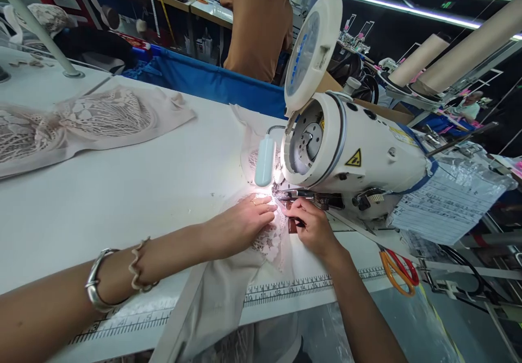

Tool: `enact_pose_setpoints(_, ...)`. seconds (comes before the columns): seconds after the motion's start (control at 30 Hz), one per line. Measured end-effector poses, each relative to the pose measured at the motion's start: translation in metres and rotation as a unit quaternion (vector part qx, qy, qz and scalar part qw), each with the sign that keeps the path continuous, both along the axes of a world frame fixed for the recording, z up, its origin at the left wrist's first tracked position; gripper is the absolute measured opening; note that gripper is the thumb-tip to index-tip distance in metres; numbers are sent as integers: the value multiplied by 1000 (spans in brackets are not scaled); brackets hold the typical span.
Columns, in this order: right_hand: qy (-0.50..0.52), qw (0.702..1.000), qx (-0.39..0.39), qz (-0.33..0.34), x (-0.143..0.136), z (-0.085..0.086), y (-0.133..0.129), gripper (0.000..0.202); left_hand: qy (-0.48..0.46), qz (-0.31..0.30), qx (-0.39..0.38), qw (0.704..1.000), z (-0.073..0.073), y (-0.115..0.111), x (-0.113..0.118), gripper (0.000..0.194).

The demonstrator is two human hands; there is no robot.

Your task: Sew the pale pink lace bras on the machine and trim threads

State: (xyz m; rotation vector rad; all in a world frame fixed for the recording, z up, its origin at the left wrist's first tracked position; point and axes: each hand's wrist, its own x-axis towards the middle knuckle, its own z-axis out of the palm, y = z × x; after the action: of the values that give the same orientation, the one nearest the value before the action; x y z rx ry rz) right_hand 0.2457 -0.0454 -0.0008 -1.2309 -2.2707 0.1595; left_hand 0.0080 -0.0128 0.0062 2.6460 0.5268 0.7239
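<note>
The white worktop (171,178) carries a sewing machine (359,140), its round end cover (314,48) swung open. Well to the machine's left, a lace garment (110,116) lies spread. The lace piece (271,241) being worked is at the machine's needle area, plain cloth (216,298) trailing from it over the worktop's near edge. The left hand (248,219), beside the machine's needle area, rests spread on this lace, gripping nothing; the right hand (314,224), just in front of the machine, has curled fingers at the cloth's edge, but whether they pinch it cannot be told. Lace shows on both sides of the needle area, so the work seems partway through (a guess, since no finished seam can be made out). Glare under the small lamp (265,162) and the fingers hide the needle and stitches.
</note>
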Motion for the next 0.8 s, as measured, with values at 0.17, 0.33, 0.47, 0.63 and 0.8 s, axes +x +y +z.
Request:
enact_pose_setpoints(0.17, -52, 997, 51, 23, -3, 8, 0, 36, 13, 3, -7, 1000, 2, 7, 0, 30)
enact_pose_setpoints(0.33, -84, 991, 82, 59, -8, 11, 1, 26, 36, -35, -7, 999, 1, 26, -6, 32)
enact_pose_setpoints(0.47, -90, 992, 80, 48, -7, 9, 1, 38, 44, -16, -17, 999, 2, 39, -13, 35)
enact_pose_setpoints(0.63, -90, 990, 94, 55, -4, 5, 4, 48, 64, 26, 35, 997, 2, 39, -13, 28)
enact_pose_setpoints(0.8, -82, 992, 84, 48, -3, 0, 4, 54, 66, -30, 95, 993, 7, 31, -11, 28)
